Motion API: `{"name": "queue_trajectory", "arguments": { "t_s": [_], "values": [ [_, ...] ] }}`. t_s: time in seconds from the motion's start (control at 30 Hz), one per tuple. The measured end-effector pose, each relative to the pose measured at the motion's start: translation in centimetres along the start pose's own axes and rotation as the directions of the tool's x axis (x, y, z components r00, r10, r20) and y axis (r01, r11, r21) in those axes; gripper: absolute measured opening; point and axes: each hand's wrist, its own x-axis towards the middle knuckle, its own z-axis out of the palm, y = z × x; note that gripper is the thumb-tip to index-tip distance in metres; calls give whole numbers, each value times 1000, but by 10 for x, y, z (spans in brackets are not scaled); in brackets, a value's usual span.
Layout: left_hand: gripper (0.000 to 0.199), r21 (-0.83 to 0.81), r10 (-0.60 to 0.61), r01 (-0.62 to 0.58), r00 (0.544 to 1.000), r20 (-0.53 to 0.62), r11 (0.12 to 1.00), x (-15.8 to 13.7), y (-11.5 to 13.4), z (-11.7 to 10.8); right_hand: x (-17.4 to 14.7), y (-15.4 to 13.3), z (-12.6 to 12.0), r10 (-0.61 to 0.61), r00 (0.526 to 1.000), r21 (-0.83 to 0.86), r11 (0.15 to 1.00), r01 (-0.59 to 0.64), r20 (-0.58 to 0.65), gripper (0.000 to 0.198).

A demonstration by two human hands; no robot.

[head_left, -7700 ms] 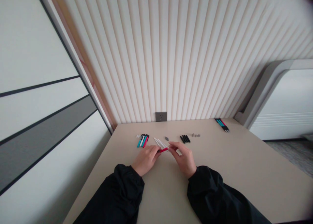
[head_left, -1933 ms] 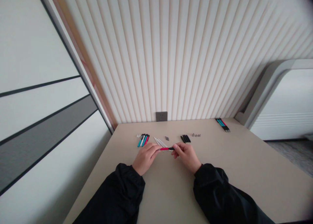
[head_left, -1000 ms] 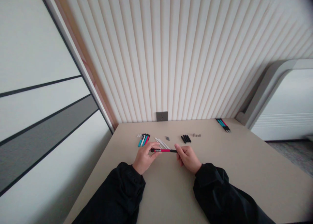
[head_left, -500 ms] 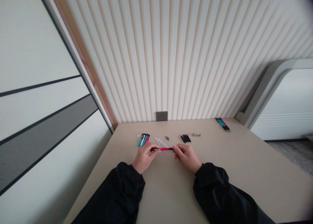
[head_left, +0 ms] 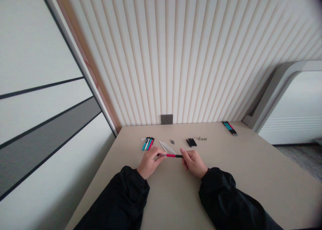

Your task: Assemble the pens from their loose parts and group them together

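Observation:
A pink and black pen (head_left: 171, 155) is held roughly level above the table between my two hands. My left hand (head_left: 148, 162) pinches its clip end between thumb and fingers. On the other end, my right hand (head_left: 193, 162) has thumb and fingers closed at the tip of the black grip section. Just beyond the pen lie several thin white refills (head_left: 166, 147). Behind my left hand is a row of coloured pen barrels (head_left: 148, 144) with black clips. Several black grip sleeves (head_left: 191, 142) sit side by side past my right hand.
Small greyish pieces (head_left: 202, 138) lie right of the sleeves, small clear pieces (head_left: 143, 139) left of the barrels. A little grey bundle (head_left: 172, 141) lies between. Several pens (head_left: 229, 128) rest at the table's (head_left: 173, 196) far right, near the ribbed wall with its socket (head_left: 166, 119).
My right hand has shifted slightly right along the pen, so more of the black grip section shows. The pen has dipped a little at its right end.

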Motion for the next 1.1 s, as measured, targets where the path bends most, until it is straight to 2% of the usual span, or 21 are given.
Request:
{"name": "queue_trajectory", "arguments": {
  "t_s": [0.13, 0.3, 0.47, 0.53, 0.63, 0.73, 0.97, 1.1],
  "values": [
    [8, 24, -12, 12, 999, -31, 1000, 0, -1, 0, 2, 0, 0, -4, 1000, 16, 1000, 5, -5, 68],
    [8, 55, -49, 54, 995, -90, 997, 0, -3, -1, 4, -3, -4, -136, 990, 12, 991, 137, -39, 45],
    [8, 72, -44, 52, 993, -106, 996, 0, -3, -2, 4, -3, -6, -178, 981, -28, 984, 176, -76, 39],
    [8, 76, -13, 19, 996, -87, 997, 0, -2, -2, 4, -3, -5, -164, 984, -57, 986, 160, -74, 44],
    [8, 76, 26, -22, 998, -54, 997, 0, -2, -1, 3, -1, -4, -81, 995, -57, 995, 78, -50, 56],
    [8, 70, 27, -23, 998, -60, 997, 0, -1, -1, 3, 0, -2, -28, 999, -29, 999, 26, -46, 61],
    [8, 84, -31, 39, 994, -104, 996, -1, -5, -2, 3, -7, -7, -217, 973, -48, 976, 213, -83, 37],
    [9, 76, -4, 11, 996, -90, 997, -1, -6, -1, 2, -10, -9, -224, 971, -117, 970, 214, -86, 35]
  ]
}}
